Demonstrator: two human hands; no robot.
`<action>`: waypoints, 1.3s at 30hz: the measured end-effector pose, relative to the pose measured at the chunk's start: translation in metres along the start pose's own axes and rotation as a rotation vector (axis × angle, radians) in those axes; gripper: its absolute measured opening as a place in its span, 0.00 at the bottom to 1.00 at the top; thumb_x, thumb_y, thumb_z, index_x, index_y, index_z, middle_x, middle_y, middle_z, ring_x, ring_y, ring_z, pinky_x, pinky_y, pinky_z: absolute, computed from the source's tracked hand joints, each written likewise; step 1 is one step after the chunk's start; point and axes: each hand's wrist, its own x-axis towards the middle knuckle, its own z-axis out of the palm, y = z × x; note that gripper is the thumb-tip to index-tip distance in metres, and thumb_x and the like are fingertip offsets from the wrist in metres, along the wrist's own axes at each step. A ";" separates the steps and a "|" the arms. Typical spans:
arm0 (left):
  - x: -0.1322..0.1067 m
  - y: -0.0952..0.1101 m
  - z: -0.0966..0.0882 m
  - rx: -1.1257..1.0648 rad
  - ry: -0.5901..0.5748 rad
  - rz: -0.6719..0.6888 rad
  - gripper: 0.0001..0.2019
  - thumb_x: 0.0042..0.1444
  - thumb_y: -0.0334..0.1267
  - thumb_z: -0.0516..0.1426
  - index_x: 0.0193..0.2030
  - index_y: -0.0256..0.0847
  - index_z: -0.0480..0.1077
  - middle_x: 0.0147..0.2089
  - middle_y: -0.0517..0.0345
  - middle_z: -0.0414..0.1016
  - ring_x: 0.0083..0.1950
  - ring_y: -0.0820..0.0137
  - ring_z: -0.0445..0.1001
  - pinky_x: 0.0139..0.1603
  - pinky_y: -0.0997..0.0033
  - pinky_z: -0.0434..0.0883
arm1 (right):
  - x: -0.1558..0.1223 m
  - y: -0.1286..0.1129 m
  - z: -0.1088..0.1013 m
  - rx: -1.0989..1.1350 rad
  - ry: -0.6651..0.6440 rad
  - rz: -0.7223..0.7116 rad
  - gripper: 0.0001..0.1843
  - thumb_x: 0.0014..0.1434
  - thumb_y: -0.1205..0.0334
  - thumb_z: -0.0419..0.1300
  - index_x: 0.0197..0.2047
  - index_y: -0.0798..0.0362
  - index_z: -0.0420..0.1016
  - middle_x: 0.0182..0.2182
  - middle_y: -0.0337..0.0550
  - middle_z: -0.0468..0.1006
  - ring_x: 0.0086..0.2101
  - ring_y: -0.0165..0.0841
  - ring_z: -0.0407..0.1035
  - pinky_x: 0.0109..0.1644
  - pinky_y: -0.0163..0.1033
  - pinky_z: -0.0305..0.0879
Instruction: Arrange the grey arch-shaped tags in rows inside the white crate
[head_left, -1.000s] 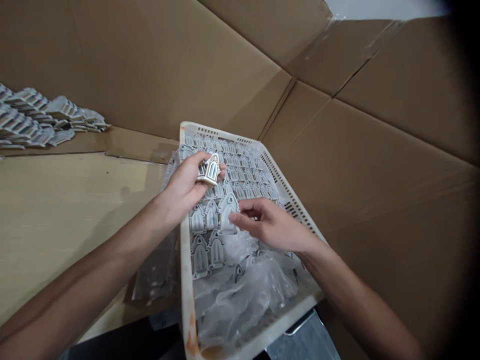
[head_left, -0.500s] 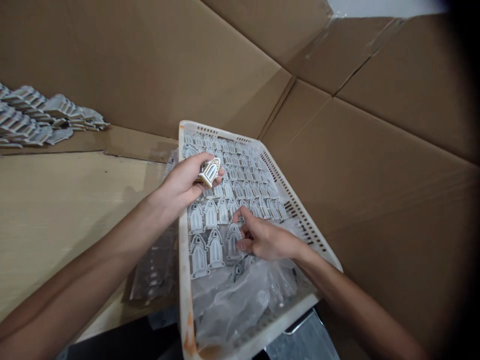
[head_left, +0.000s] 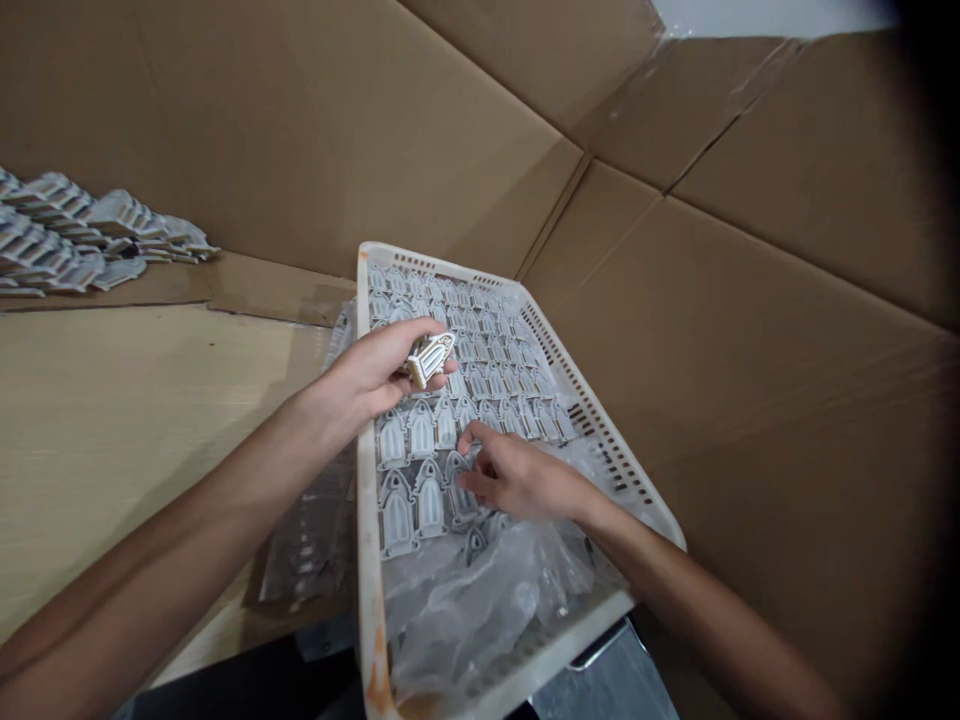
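Note:
My left hand [head_left: 382, 370], over the left side of the white plastic basket [head_left: 365, 580], is closed on a small arched, window-shaped piece [head_left: 432, 360], white with gold edging. Whether more pieces lie behind it in the palm I cannot tell. My right hand [head_left: 517, 475] is in the basket with thumb and index finger apart. Its thumb touches the right edge of a pale arched piece [head_left: 459, 488], which lies at the end of the front row. Two like pieces lie to its left, among them a pale arched piece [head_left: 430, 498]. Several rows of them fill the far part.
Crumpled clear plastic film [head_left: 487, 600] covers the basket's near end, with a small dark-edged piece [head_left: 475, 543] on it. Stacked arched pieces [head_left: 67, 235] stand at the far left. Cardboard walls [head_left: 787, 300] rise behind and to the right. A pale tabletop [head_left: 150, 400] extends leftward.
My right hand has moved slightly left, and the arched piece at its thumb has shifted left towards its neighbour. My left hand has moved a little right and down, tilting its held piece.

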 end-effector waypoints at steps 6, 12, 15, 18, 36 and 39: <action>-0.006 0.003 0.005 0.110 -0.003 -0.052 0.10 0.55 0.29 0.66 0.43 0.37 0.74 0.35 0.49 0.78 0.32 0.65 0.82 0.17 0.79 0.67 | 0.002 -0.007 0.003 -0.105 0.102 0.032 0.12 0.63 0.60 0.67 0.44 0.50 0.68 0.23 0.34 0.74 0.24 0.31 0.64 0.31 0.39 0.56; -0.017 -0.004 0.008 0.363 -0.140 0.037 0.08 0.55 0.31 0.67 0.41 0.40 0.73 0.39 0.50 0.78 0.31 0.68 0.80 0.14 0.79 0.56 | -0.008 -0.021 -0.040 0.030 0.418 -0.113 0.14 0.70 0.51 0.62 0.35 0.51 0.74 0.26 0.37 0.75 0.26 0.30 0.66 0.32 0.38 0.60; -0.023 -0.010 0.007 0.488 -0.269 0.080 0.08 0.53 0.33 0.67 0.39 0.41 0.74 0.36 0.50 0.78 0.30 0.66 0.79 0.15 0.78 0.55 | -0.003 -0.032 -0.059 0.112 0.704 -0.253 0.18 0.70 0.46 0.62 0.42 0.53 0.77 0.33 0.42 0.79 0.32 0.32 0.70 0.37 0.39 0.64; -0.029 -0.013 0.007 0.634 -0.369 0.109 0.06 0.53 0.36 0.65 0.34 0.41 0.72 0.29 0.50 0.77 0.22 0.69 0.71 0.15 0.76 0.56 | 0.009 -0.041 -0.061 0.103 0.713 -0.316 0.25 0.65 0.42 0.67 0.52 0.54 0.79 0.41 0.45 0.80 0.38 0.34 0.72 0.41 0.40 0.67; -0.023 -0.002 -0.001 0.563 -0.341 0.123 0.05 0.50 0.33 0.67 0.32 0.41 0.76 0.29 0.52 0.73 0.26 0.67 0.74 0.15 0.79 0.54 | -0.020 -0.006 -0.074 0.255 0.387 -0.230 0.18 0.62 0.46 0.70 0.40 0.53 0.78 0.33 0.41 0.76 0.32 0.33 0.69 0.36 0.41 0.66; -0.024 0.009 -0.001 0.535 -0.256 0.140 0.05 0.49 0.30 0.67 0.31 0.40 0.76 0.29 0.53 0.73 0.25 0.69 0.72 0.15 0.81 0.55 | -0.017 0.014 -0.058 0.151 0.205 -0.149 0.13 0.67 0.52 0.65 0.35 0.53 0.76 0.32 0.40 0.75 0.35 0.35 0.67 0.39 0.43 0.65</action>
